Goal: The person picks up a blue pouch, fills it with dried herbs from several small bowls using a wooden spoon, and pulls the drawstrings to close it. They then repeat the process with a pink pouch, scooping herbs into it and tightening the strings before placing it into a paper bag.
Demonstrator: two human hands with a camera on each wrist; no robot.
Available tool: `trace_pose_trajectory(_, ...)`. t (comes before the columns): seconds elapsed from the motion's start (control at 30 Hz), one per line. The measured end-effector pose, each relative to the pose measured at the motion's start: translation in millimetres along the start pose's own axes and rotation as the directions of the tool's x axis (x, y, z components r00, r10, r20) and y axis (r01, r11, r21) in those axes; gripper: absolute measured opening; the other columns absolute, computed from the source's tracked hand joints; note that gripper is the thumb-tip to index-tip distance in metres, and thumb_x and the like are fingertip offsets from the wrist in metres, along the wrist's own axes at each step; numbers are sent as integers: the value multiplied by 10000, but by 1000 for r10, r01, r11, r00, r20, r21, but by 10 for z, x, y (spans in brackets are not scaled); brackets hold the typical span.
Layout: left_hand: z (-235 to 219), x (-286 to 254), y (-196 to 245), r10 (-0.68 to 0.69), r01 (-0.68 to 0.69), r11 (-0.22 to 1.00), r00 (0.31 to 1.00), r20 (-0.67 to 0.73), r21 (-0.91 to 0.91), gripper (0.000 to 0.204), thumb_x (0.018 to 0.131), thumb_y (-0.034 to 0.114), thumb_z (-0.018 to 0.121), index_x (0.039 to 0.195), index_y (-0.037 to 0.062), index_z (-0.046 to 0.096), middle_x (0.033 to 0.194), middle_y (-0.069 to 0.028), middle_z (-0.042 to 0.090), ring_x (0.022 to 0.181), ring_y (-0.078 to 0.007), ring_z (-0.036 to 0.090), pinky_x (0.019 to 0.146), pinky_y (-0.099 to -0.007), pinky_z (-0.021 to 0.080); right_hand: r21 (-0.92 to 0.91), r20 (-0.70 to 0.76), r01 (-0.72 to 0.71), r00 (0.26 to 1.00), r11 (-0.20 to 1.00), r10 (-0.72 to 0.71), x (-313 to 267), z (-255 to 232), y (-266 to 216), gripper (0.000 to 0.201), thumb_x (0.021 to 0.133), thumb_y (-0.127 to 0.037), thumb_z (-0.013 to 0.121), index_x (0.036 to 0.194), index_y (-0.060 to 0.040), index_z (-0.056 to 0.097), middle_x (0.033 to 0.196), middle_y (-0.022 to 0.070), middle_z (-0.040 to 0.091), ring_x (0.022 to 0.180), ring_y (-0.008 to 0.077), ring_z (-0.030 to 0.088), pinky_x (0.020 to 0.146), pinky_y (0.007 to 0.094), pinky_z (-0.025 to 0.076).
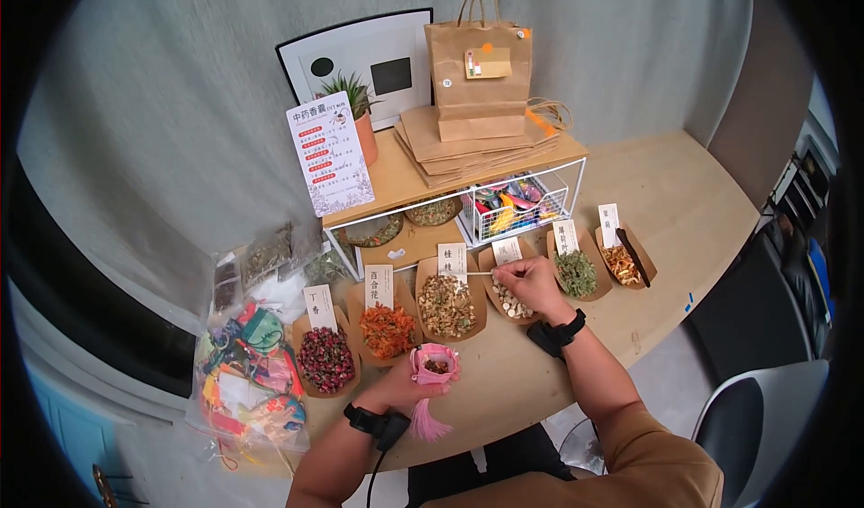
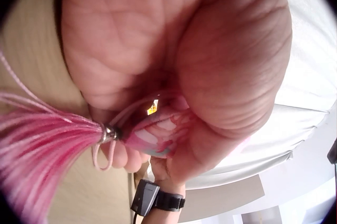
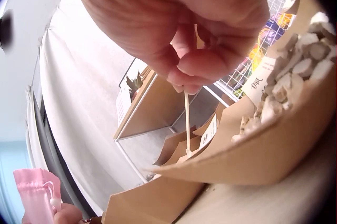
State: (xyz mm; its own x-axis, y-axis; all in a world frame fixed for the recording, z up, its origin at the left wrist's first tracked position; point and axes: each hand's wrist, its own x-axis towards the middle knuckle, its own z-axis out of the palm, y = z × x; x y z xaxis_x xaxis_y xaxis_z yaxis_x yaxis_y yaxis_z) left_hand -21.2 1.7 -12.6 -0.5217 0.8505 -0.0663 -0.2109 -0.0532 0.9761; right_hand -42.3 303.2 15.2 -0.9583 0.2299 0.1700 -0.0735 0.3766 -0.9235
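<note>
My left hand (image 1: 402, 387) grips a small pink drawstring pouch (image 1: 419, 361) with its mouth open upward and dried herbs (image 1: 438, 366) inside. A pink tassel (image 2: 47, 153) hangs from the pouch on a cord in the left wrist view. My right hand (image 1: 531, 288) pinches a thin, pale wooden stick (image 3: 187, 121) between thumb and fingertips; its far end is slightly wider. That hand is over the paper tray of whitish chopped root pieces (image 3: 289, 87), partly covering it in the head view. The stick points left toward the tray of mixed tan herbs (image 1: 447, 307).
More paper trays hold red buds (image 1: 327, 361), orange petals (image 1: 388, 330), green leaves (image 1: 576, 274) and orange-brown shreds (image 1: 623, 265) with a dark stick (image 1: 637, 258). A low shelf (image 1: 387, 195) stands behind, bearing paper bags (image 1: 481, 80). A bag of colourful pouches (image 1: 256, 355) lies left.
</note>
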Motion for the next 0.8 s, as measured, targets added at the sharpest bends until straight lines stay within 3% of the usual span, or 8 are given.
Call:
trace_pose_trajectory(0.07,-5,2,-25,7,-7,1000,1000,1,9,463,803,33,731,1218,25,527,1123,-65,621,1052,-166,611,901,-329,503,-62,-3,43,999,997,-43,2,16,51,176,827,-140,730,867,31,725,652,84,683,579,59,577,544,249,475)
trace_pose_trajectory(0.17,-16,11,-42,15,-15,1000,1000,6,22,461,804,24,726,1219,26,526,1123,-64,620,1045,-165,612,898,-328,504,-111,35,-20,999,994,24,-14,14,29,174,808,-166,740,856,1,730,667,118,685,572,106,620,568,277,496)
trace_pose_trajectory(0.27,-22,14,-44,24,-24,999,1000,10,24,464,802,17,724,1220,28,525,1120,-60,620,1040,-163,611,894,-327,505,-180,67,69,996,981,-58,17,24,120,150,804,-167,736,831,-19,733,671,112,686,571,138,636,587,288,502)
trace_pose_trajectory(0.47,0,5,-4,30,-30,999,1000,-4,33,484,801,15,722,1236,31,510,1116,-59,619,1042,-163,608,891,-333,509,-254,174,9,984,967,36,-57,-42,-109,145,786,-162,693,777,-20,721,688,126,684,613,161,648,618,308,505)
trace_pose_trajectory(0.57,0,5,-7,32,-32,999,999,-1,20,493,800,17,724,1240,32,505,1120,-64,619,1042,-165,610,891,-337,511,-203,205,-32,976,979,75,-78,-41,-134,136,807,-110,667,743,5,701,594,19,623,497,75,525,466,255,422)
trace_pose_trajectory(0.67,-12,11,-23,37,-37,999,999,7,16,501,795,31,736,1239,32,504,1121,-66,618,1037,-166,614,889,-338,513,-178,225,-97,965,979,137,-75,-43,-152,145,816,-117,649,735,-1,680,586,5,597,467,75,497,429,254,392)
trace_pose_trajectory(0.77,-16,19,-23,43,-43,998,999,8,35,505,791,46,748,1235,32,507,1116,-66,620,1032,-166,616,885,-337,514,-228,227,-164,950,960,216,-22,-40,-69,171,772,-173,657,762,-10,707,703,160,678,649,227,658,660,345,509)
trace_pose_trajectory(0.8,-18,21,-25,43,-43,998,999,8,44,506,790,51,752,1233,31,509,1113,-66,621,1030,-166,616,884,-336,514,-225,226,-162,950,961,213,-19,-37,-66,175,768,-175,657,760,-7,706,708,164,678,660,230,661,668,347,510)
